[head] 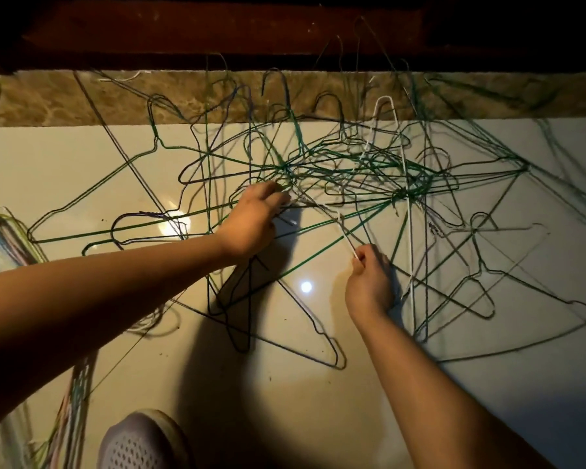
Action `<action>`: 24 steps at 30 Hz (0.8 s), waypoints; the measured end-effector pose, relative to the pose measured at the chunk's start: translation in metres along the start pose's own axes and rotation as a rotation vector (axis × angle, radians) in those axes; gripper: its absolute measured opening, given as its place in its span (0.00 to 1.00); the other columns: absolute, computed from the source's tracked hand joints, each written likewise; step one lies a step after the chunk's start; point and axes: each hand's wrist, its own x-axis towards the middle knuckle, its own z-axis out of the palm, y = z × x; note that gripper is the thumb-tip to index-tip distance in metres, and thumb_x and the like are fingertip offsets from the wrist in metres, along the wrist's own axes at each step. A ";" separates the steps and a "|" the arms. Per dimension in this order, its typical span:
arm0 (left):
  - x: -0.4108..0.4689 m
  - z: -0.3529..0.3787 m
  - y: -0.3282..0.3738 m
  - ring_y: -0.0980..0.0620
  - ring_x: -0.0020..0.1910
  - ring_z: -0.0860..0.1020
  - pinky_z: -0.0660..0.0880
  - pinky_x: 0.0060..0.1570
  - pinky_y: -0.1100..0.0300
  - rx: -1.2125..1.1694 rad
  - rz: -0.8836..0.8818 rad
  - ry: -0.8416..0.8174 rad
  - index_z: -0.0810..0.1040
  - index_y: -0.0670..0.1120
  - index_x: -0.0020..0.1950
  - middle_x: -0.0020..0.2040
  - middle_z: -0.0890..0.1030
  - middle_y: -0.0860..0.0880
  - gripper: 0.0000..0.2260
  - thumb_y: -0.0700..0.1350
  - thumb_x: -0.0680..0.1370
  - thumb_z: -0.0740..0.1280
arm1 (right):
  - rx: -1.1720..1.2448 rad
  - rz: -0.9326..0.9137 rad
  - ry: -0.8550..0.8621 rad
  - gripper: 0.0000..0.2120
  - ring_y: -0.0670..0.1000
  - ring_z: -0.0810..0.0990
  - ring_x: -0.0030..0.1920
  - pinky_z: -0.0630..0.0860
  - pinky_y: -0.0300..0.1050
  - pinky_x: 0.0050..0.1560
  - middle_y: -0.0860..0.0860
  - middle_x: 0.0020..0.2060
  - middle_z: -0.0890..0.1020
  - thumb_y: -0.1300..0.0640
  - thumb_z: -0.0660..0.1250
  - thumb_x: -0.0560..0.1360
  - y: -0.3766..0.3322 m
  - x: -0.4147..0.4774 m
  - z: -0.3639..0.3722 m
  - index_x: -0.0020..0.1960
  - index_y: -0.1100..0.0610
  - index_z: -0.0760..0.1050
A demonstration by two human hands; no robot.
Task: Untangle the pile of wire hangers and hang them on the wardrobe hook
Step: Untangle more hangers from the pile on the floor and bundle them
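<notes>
Tiled floor carries the hanger pile, knotted densest at centre. Wire looks light, springy and snag-prone, so hold a straight bar. Left hand is in the knot, grip unclear. Right hand pinches a white wire.
</notes>
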 end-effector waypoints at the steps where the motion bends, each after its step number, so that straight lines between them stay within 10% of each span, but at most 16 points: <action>1: 0.001 -0.003 0.000 0.39 0.65 0.66 0.62 0.64 0.54 -0.004 -0.021 0.005 0.70 0.41 0.68 0.66 0.69 0.39 0.26 0.33 0.70 0.66 | 0.009 -0.011 -0.003 0.08 0.54 0.72 0.48 0.67 0.42 0.47 0.57 0.52 0.73 0.64 0.58 0.78 0.004 -0.003 -0.002 0.51 0.59 0.75; 24: 0.011 -0.028 0.014 0.37 0.58 0.72 0.70 0.55 0.54 0.137 -0.065 -0.035 0.71 0.43 0.66 0.61 0.70 0.38 0.16 0.38 0.78 0.58 | -0.348 -0.245 0.123 0.07 0.63 0.77 0.46 0.71 0.53 0.49 0.58 0.49 0.78 0.65 0.62 0.75 0.042 -0.050 -0.056 0.51 0.59 0.77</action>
